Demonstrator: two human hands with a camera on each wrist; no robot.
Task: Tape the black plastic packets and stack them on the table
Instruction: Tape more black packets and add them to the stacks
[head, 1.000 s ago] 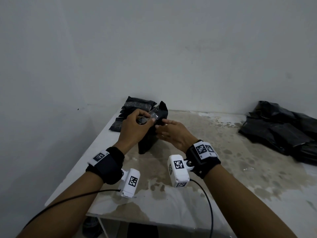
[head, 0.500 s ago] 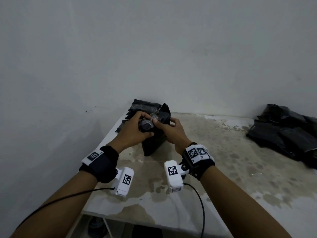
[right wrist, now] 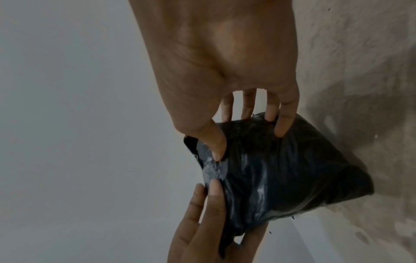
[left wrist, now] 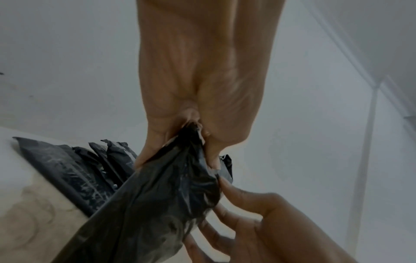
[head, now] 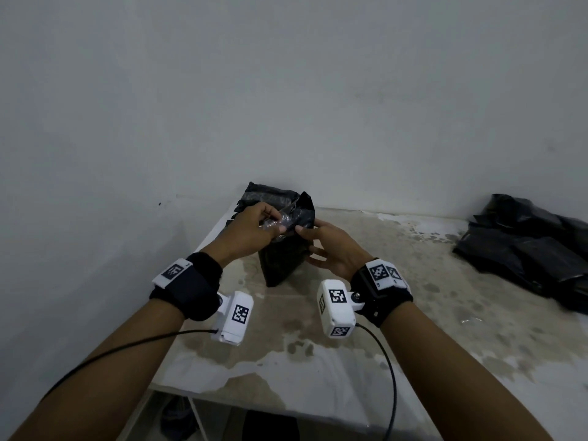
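A black plastic packet (head: 281, 259) stands upright on the stained white table (head: 397, 281). My left hand (head: 273, 226) grips its bunched top, where wrinkled clear tape (head: 280, 219) shows. In the left wrist view the packet (left wrist: 162, 195) has its neck squeezed between the left hand's fingers (left wrist: 211, 160) and palm. My right hand (head: 305, 241) holds the packet's upper right side. In the right wrist view its thumb (right wrist: 216, 144) presses the near face of the packet (right wrist: 281, 174) and its fingers curl over the far edge.
A stack of taped black packets (head: 264, 197) lies just behind, against the wall at the table's far left corner, also seen as the stack (left wrist: 67, 170). A loose pile of black packets (head: 525, 246) lies at the far right. The table's front edge (head: 286, 405) is near my forearms.
My right hand has slid from the packet's top down to its right side. The left hand keeps its grip on the top. The packet stays upright in the same place.
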